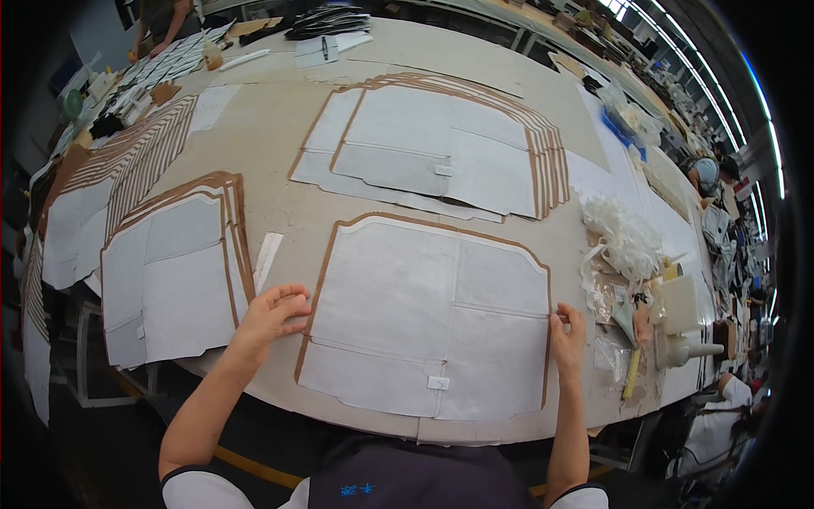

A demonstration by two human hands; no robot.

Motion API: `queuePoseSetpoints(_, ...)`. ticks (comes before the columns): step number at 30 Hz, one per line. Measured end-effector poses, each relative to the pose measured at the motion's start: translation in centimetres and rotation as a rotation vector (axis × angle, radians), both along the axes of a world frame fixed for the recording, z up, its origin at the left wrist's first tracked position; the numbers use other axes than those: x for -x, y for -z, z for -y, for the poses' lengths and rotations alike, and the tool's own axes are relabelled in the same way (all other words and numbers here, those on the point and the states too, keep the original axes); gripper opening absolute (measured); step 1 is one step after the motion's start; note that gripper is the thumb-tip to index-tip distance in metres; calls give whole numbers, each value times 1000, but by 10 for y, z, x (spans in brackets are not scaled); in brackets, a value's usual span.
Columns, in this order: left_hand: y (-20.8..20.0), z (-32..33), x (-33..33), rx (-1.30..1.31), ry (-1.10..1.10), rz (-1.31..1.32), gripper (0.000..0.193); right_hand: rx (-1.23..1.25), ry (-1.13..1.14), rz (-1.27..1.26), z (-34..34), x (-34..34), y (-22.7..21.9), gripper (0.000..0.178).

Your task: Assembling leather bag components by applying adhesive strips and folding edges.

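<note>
A large pale grey-white sheet panel (386,280) with brown edging lies flat on the table in front of me. Seam lines cross it, and a small white tag (438,383) sits near its lower edge. My left hand (275,316) is beside the panel's left edge, its bent fingers apart and nothing visible in them. At the opposite edge is my right hand (569,335), thumb and fingers curled in a pinch against the brown border. How much of the edge lies between those fingertips is hard to see.
Beyond the panel lies a fanned stack of similar panels (398,127). More stacked panels (182,280) lie at the left, beside a pale strip (268,261). Tangled white strips (623,229), a white container (682,304) and a yellow tool (632,373) crowd the right. A person (165,25) stands far left.
</note>
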State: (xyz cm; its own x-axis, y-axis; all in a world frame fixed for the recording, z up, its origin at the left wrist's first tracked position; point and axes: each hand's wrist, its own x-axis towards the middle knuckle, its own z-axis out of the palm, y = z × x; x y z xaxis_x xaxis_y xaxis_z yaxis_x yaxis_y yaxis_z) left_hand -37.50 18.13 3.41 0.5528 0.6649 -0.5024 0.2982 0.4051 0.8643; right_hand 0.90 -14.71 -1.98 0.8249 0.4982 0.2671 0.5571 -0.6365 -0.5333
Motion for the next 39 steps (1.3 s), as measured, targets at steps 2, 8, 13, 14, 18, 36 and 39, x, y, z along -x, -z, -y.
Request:
queuePoseSetpoints(2,-4,-5,-5,58,-3,-90,50,-166,142,-522,28,11,-8,32)
queuePoseSetpoints(8,49,-26,-6,-226,299,-258,38,-165,29,-863,20,7,-19,22)
queuePoseSetpoints(13,19,-2,18,-701,241,-184,37,-120,-130,-844,1,17,-25,26)
queuePoseSetpoints(14,11,-7,38,-758,171,-166,36,-190,-261,-704,-16,26,-25,23)
queuePoseSetpoints(18,-48,-53,166,-576,-156,-266,28,-232,-545,-852,-143,113,-52,25)
queuePoseSetpoints(36,16,-247,259,-1373,-385,-673,26,-195,-542,462,-266,24,-6,33)
queuePoseSetpoints(39,16,-190,54,-1269,-168,-302,19,-124,-558,608,-246,-35,14,28)
